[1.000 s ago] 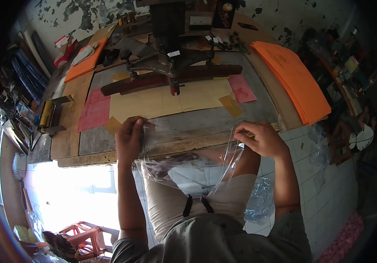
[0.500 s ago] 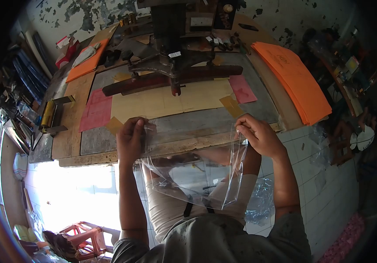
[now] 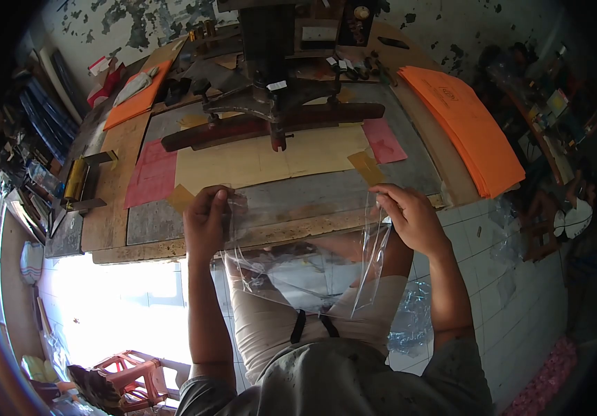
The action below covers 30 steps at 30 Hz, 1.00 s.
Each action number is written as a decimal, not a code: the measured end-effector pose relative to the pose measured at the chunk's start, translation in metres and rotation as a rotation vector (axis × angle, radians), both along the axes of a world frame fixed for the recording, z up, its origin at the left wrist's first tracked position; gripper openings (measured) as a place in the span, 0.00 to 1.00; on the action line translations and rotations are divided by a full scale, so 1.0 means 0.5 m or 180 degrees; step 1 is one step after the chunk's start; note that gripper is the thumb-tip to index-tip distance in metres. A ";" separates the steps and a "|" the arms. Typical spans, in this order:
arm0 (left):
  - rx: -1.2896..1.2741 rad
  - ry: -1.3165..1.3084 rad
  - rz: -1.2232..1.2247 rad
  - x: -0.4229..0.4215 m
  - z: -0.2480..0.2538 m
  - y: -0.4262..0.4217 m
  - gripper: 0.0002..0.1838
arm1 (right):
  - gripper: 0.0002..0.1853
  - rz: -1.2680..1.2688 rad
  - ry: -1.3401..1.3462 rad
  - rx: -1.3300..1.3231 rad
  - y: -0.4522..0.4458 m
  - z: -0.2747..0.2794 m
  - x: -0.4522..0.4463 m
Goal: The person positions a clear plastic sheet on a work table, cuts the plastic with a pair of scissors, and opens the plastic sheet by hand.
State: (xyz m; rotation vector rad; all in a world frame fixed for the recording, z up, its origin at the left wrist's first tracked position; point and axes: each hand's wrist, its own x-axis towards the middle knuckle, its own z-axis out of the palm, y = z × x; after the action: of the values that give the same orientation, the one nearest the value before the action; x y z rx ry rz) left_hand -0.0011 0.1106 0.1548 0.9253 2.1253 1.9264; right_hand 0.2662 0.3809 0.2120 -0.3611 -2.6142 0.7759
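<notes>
A clear plastic sheet (image 3: 298,270) hangs between my hands, over the table's front edge and my lap. My left hand (image 3: 207,216) pinches its upper left corner. At the upper right corner, my right hand (image 3: 408,213) is closed on the plastic between thumb and fingers. Beyond them, a pale yellow sheet (image 3: 263,156) lies on the grey board, with a pink sheet (image 3: 151,173) at its left and another pink piece (image 3: 384,141) at its right. A dark metal press frame (image 3: 274,114) stands over the yellow sheet.
Orange sheets (image 3: 461,132) are stacked on the table's right side, and more orange material (image 3: 139,97) lies at the back left. A gold roll (image 3: 75,180) sits in a holder at the left. Crumpled clear plastic (image 3: 411,315) and a red stool (image 3: 132,380) are on the floor.
The plastic between my hands has shifted and its lower edge has dropped, then risen slightly. My right hand's fingers have moved a little at the corner. My left hand stays nearly in place.
</notes>
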 end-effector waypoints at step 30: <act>0.0077 -0.0216 0.0360 0.003 0.002 0.002 0.14 | 0.05 0.0502 0.1077 -0.2345 0.009 -0.069 -0.060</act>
State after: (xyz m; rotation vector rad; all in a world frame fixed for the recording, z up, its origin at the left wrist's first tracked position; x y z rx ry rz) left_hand 0.0002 0.1115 0.1559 0.7472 2.1640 2.0096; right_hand 0.2361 0.3852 0.1773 -0.1907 -1.9811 1.6848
